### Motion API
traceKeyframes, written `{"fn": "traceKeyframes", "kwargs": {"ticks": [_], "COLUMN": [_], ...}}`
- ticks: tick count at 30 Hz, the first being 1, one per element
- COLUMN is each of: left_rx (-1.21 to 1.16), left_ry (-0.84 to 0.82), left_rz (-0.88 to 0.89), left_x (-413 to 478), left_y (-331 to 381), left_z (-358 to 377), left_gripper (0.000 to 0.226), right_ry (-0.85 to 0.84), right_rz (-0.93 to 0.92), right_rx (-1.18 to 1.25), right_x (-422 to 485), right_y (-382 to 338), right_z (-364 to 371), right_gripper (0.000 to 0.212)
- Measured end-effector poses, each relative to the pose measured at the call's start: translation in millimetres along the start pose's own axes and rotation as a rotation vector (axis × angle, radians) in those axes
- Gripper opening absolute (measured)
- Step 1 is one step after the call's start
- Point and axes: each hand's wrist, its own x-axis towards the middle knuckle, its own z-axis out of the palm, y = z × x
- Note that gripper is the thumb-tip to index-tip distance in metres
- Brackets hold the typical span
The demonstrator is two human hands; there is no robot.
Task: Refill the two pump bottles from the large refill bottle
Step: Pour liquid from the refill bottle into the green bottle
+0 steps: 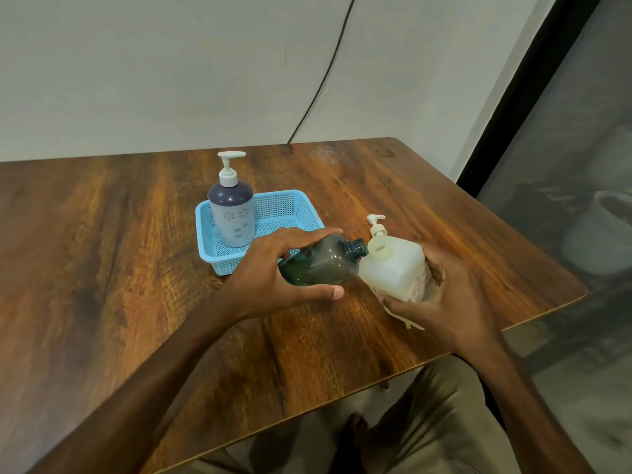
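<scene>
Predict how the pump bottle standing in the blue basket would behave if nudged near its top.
The pump bottle is tall on a narrow base, so it would probably tip rather than slide. The basket wall beside it may catch it. Its rounded body would likely roll once down.

bare left forearm (164, 371), bare right forearm (533, 388), light khaki trousers (441, 422) creased over the thighs, toes of one bare foot (357, 427)
</scene>
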Motion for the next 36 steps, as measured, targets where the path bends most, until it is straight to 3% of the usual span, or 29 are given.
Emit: {"fn": "traceKeyframes", "kwargs": {"ticks": [9,30,36], "left_rx": [-0.003,-0.013,-0.022], "left_ry": [-0.018,-0.025,-0.011], "left_rz": [-0.010,-0.046,-0.074], "left_x": [1.4,0.5,0.1], "left_y": [3.3,1.3,5.8], "left_z": [2.9,5.5,7.5], "left_gripper": [0.075,0.085,0.070], "right_ry": [-0.003,-0.031,-0.038], "right_rz": [0.007,0.027,0.028], "right_rx": [-0.009,-0.052,-0.065], "right_x": [0.3,-0.6,1.6], "right_y": [4.8,5.4,2.6], "right_z": [-3.2,-4.9,-6.3], "right_gripper": [0.084,0.083,0.081]}}
